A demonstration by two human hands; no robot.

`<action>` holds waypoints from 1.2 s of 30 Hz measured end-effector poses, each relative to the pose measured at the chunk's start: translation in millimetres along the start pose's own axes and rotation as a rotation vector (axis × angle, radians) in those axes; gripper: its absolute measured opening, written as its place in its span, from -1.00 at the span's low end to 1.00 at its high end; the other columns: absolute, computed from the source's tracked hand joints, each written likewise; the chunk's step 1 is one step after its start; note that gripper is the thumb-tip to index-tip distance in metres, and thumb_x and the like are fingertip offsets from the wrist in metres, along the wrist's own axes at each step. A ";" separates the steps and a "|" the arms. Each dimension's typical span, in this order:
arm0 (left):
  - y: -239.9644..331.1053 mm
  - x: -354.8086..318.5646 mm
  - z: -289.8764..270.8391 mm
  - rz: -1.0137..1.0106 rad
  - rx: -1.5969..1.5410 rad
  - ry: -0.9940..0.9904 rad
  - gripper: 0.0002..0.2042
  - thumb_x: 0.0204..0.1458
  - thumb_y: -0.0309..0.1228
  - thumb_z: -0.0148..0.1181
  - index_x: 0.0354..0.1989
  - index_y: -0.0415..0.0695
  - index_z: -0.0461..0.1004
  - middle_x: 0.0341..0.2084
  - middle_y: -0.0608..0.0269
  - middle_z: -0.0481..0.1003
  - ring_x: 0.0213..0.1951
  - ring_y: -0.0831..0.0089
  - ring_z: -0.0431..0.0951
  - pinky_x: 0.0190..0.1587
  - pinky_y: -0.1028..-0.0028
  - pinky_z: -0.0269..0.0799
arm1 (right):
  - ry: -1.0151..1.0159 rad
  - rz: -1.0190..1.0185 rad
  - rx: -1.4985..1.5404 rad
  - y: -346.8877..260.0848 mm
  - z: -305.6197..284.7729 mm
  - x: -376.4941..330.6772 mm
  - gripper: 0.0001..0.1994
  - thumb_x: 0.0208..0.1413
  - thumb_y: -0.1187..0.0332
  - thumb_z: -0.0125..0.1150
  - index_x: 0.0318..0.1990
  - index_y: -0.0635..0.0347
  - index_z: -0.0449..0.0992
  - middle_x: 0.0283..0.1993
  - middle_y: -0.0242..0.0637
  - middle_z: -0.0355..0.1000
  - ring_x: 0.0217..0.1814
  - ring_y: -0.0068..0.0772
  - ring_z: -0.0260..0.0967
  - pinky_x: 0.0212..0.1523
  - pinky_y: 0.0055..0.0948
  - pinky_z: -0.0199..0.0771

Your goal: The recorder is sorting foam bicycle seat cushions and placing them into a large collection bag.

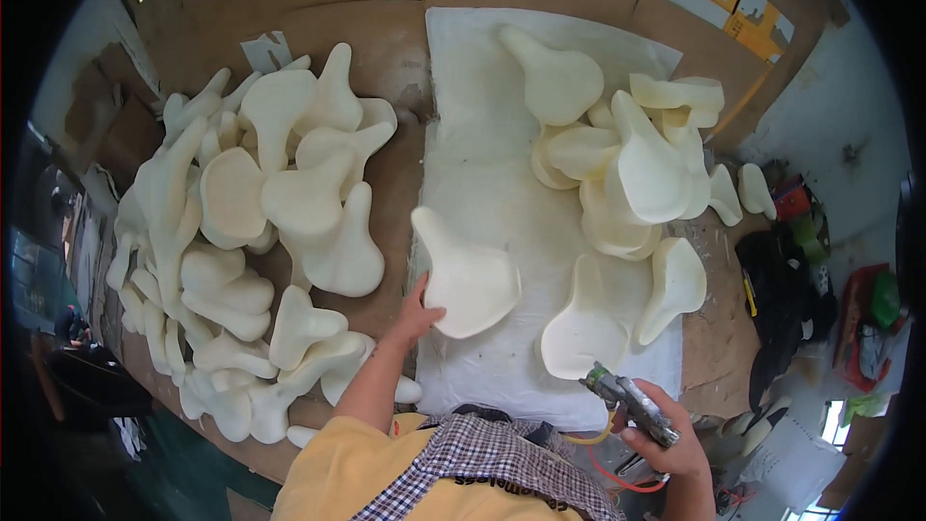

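Observation:
My left hand [421,314] grips the lower left edge of a cream foam saddle pad [471,285], its narrow nose pointing away from me and its hollow side up. The pad is over the white sheet [482,154]; whether it touches it I cannot tell. In my right hand [675,431] is a spray gun [627,403], fingers wrapped round it, nozzle pointing left and away. Just beyond the nozzle lies another saddle pad [585,333], hollow side up. A third pad [672,287] rests on its side to the right of it.
A big heap of saddle pads [309,198] covers the brown board on the left. Another pile [651,169] sits at the far right of the sheet. A red hose [627,484] hangs near the gun. Dark cloth [786,280] lies at the right edge.

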State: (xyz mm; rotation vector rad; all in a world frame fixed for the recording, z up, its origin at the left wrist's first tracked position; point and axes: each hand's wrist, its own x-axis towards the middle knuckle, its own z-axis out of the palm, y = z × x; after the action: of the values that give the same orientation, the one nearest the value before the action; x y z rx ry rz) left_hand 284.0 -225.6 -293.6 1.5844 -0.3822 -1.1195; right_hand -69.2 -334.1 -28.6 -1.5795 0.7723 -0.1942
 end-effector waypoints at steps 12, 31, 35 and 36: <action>33.5 26.9 -17.0 0.083 -0.105 -0.063 -0.22 -0.24 -0.62 0.20 0.28 -0.12 0.07 -0.05 0.23 0.40 -0.09 0.42 0.43 -0.13 0.42 0.42 | 0.087 -0.269 0.124 -20.7 -3.4 32.1 -0.43 -0.07 0.58 0.19 0.17 0.36 0.21 -0.24 -0.11 0.44 -0.28 -0.39 0.42 -0.23 -0.40 0.43; 321.0 350.7 144.9 0.021 -0.504 0.365 -0.28 -0.19 -0.05 0.37 0.09 -0.21 0.23 -0.03 0.08 0.35 -0.04 0.26 0.35 -0.02 0.24 0.29 | 0.266 -0.058 0.075 11.5 -47.2 82.2 -0.46 0.02 0.37 0.24 0.15 0.32 0.25 -0.21 -0.30 0.42 -0.20 -0.50 0.37 -0.13 -0.46 0.38; 308.5 353.8 174.8 0.101 -0.412 0.354 -0.33 -0.20 -0.09 0.37 0.04 -0.22 0.27 -0.04 0.08 0.36 -0.02 0.26 0.37 0.03 0.19 0.26 | 0.331 0.029 0.146 11.3 -57.6 80.4 -0.45 0.02 0.36 0.24 0.16 0.33 0.24 -0.20 -0.30 0.42 -0.19 -0.48 0.38 -0.13 -0.45 0.38; 301.4 354.7 160.9 0.201 -0.395 0.383 -0.45 -0.17 -0.15 0.33 -0.05 -0.21 0.34 -0.08 0.11 0.41 -0.07 0.26 0.42 -0.03 0.21 0.33 | 0.306 0.066 0.144 8.8 -60.5 81.9 -0.45 0.02 0.35 0.24 0.16 0.33 0.24 -0.19 -0.30 0.42 -0.19 -0.48 0.38 -0.13 -0.45 0.38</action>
State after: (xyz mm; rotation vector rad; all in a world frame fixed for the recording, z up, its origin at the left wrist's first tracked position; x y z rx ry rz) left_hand 422.7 -684.0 -178.9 1.3346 -0.0542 -0.6670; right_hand -43.3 -430.3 -51.3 -1.4022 1.0229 -0.4415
